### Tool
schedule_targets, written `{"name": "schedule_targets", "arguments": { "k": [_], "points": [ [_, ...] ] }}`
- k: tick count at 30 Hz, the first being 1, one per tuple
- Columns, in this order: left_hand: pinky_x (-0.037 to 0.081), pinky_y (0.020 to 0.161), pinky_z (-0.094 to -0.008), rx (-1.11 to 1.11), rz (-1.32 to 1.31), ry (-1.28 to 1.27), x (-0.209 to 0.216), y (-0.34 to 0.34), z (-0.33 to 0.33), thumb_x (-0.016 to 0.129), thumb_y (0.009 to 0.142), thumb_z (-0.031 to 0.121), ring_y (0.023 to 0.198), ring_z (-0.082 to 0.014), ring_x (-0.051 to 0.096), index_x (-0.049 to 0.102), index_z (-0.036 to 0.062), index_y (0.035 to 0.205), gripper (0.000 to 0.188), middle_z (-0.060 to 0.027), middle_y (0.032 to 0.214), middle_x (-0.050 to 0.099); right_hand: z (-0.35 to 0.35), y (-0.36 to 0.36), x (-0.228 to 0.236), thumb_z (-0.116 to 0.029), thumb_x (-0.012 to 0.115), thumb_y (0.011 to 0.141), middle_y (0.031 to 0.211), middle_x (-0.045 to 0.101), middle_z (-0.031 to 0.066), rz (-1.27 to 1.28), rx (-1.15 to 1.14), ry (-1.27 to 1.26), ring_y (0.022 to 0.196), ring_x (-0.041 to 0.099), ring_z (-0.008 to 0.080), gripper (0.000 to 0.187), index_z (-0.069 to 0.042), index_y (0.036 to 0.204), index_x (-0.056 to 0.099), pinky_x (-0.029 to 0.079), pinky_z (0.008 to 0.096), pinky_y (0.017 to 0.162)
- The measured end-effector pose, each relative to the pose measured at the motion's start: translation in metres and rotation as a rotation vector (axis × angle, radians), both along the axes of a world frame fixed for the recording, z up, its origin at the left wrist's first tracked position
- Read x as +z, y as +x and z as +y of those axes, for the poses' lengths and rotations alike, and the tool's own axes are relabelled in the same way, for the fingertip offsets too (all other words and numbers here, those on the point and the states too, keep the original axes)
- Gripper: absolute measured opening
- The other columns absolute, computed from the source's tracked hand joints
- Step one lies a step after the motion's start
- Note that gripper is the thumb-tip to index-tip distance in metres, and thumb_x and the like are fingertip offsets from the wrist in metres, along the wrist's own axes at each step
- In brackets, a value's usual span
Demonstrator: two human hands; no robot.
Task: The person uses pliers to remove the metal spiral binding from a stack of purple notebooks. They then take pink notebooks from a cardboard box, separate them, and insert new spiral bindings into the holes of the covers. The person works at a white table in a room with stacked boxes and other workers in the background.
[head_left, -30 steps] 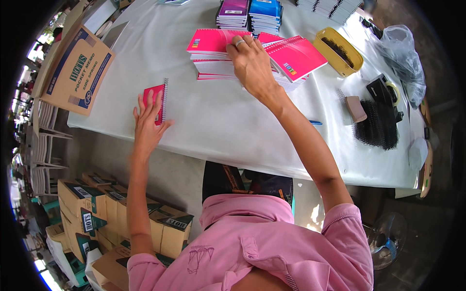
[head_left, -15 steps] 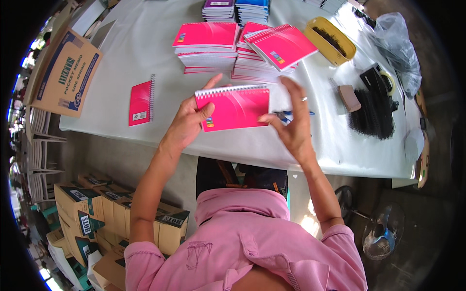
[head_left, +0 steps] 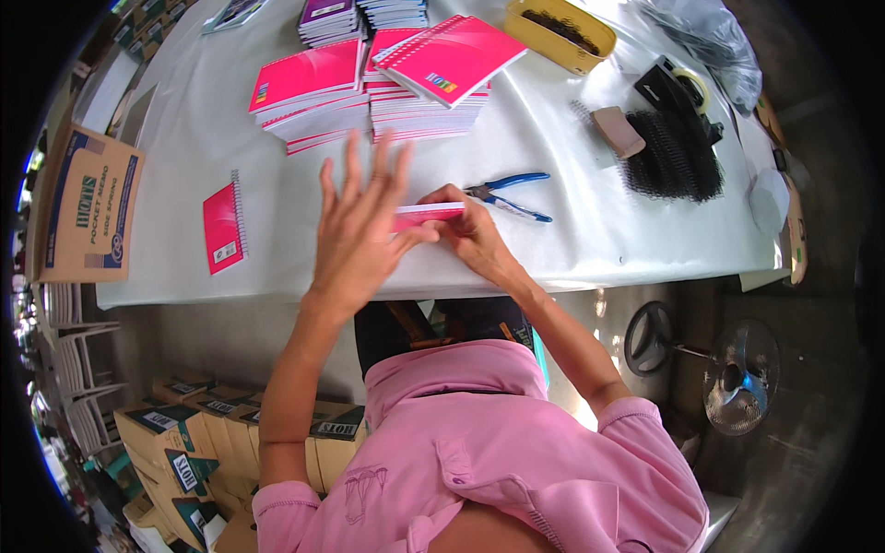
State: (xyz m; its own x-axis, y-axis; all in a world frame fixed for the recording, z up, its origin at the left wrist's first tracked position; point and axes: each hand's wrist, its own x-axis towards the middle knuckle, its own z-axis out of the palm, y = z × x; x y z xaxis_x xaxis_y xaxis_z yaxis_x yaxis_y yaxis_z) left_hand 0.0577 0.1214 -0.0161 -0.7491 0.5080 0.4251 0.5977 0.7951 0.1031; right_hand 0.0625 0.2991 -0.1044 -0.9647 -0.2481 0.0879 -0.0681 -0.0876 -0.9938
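Observation:
A pink notebook (head_left: 428, 214) is tipped up so that mostly its narrow edge shows, held above the near part of the table. My right hand (head_left: 475, 235) grips its right end with thumb and fingers. Beside it my left hand (head_left: 361, 226) has its fingers spread, slightly blurred, with the thumb close to the notebook; whether it touches is hard to tell. Just beyond my right hand lie blue-handled pliers (head_left: 509, 194). Stacked pink notebooks (head_left: 309, 85) stand farther back, and two tilted spiral-bound ones (head_left: 452, 60) rest on the right stack.
One spiral notebook (head_left: 223, 227) lies at left, near a cardboard box (head_left: 90, 205). A yellow tub (head_left: 560, 37) holds dark wire pieces. At right are black spiral coils (head_left: 678, 157), a brown block (head_left: 618, 132) and a tape roll (head_left: 691, 89). A fan (head_left: 740, 378) stands below the table.
The notebook has turned from cover-up to edge-on. My left hand has let go and spread its fingers; my right hand has closed on its end. The view has shifted, so the table items appear farther left.

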Motion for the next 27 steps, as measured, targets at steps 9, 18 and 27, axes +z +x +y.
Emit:
{"name": "schedule_targets", "arguments": {
  "k": [9,18,27],
  "points": [
    [0.053,0.090,-0.0442,-0.149,-0.240,0.071,-0.019,-0.006,0.019,0.059,0.089,0.009,0.108,-0.0366,0.064,0.047,0.0158,0.141,0.054,-0.0041,0.129,0.061,0.200,-0.077,0.032,-0.025,0.079,0.074,0.124,0.056,0.0220,0.516,-0.921,1.443,0.120,0.048,0.0389,0.055,-0.007,0.121,0.056,0.035,0.0529,0.098],
    [0.056,0.079,-0.0423,-0.099,-0.284,0.044,-0.015,-0.005,0.016,0.059,0.086,0.004,0.109,-0.0345,0.064,0.045,0.0152,0.142,0.059,-0.0049,0.125,0.064,0.193,-0.124,0.058,-0.049,0.074,0.077,0.111,0.059,0.0220,0.217,-0.429,1.023,0.109,0.055,0.0364,0.065,-0.008,0.124,0.058,0.041,0.0523,0.088],
    [0.056,0.071,-0.0421,-0.098,-0.267,0.018,-0.013,-0.007,0.018,0.060,0.093,0.022,0.105,-0.0321,0.066,0.044,0.0122,0.142,0.053,-0.0076,0.122,0.064,0.215,-0.143,0.026,-0.011,0.067,0.083,0.087,0.061,0.0181,0.544,-0.674,1.293,0.081,0.062,0.0379,0.019,-0.007,0.097,0.056,0.048,0.0470,0.067]
  ]
}}
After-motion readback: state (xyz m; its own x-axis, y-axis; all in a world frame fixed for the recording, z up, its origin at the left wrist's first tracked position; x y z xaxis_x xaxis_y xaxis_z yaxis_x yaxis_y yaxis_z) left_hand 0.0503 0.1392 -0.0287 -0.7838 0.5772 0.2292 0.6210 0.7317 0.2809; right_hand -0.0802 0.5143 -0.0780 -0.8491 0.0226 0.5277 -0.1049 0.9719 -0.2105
